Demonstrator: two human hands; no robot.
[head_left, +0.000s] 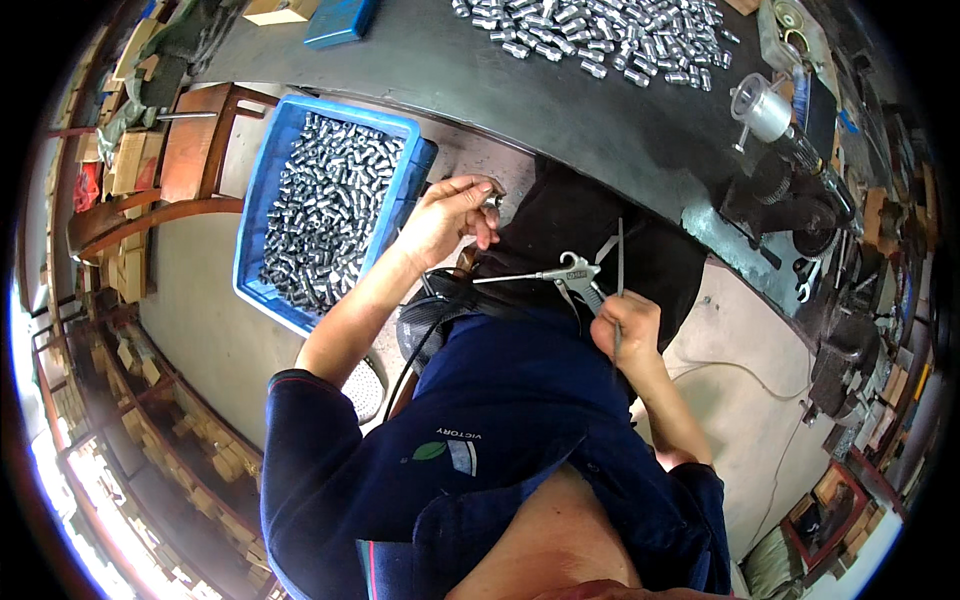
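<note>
- Part (492, 201), small and of shiny metal, pinched at the fingertips of left hand (447, 218), up in the air to the right of crate (350, 112).
- Tool (620, 255), thin and long, inside the curled fingers of right hand (632, 328), with one end standing out past the fist, well apart from the part.
- Air gun (580, 280) over the dark lap (560, 225), nozzle to the left, grip just beside right hand; touching or not, impossible to tell.
- Many similar parts in crate, and a loose heap (600, 30) of them on bench (420, 75).
- Possible trouble: part slipping away to lap or floor, because of a hold by fingertips only; inside crate, probably hard to find again among so many alike.
- Possible trouble: left fingers pricked or part scratched by the tool end, from bringing both hands together too quickly or at a bad angle.
- Possible trouble: air gun sliding down, from a movement of the knees or a pull on the black hose (408, 370).
</note>
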